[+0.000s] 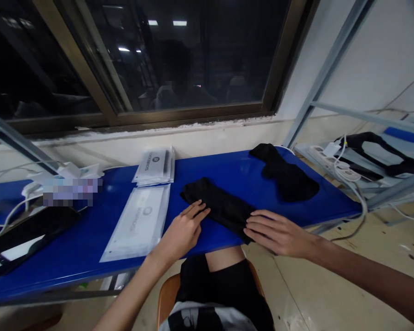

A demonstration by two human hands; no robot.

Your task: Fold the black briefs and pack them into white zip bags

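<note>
A folded black garment (221,204) lies on the blue table (72,248) near its front edge. My left hand (183,229) rests flat on the table with its fingertips touching the garment's left end, fingers stretched out. Over the garment's right end lies my right hand (276,232), fingers extended and pressing lightly. Neither hand grips anything. A clear flat plastic bag (138,220) with a printed label lies just left of my left hand.
A stack of the same packaging bags (156,166) sits at the back. A loose pile of black garments (286,174) is at the right end. A dark tablet (24,234), white cables and a power strip (334,163) flank the table. Window behind.
</note>
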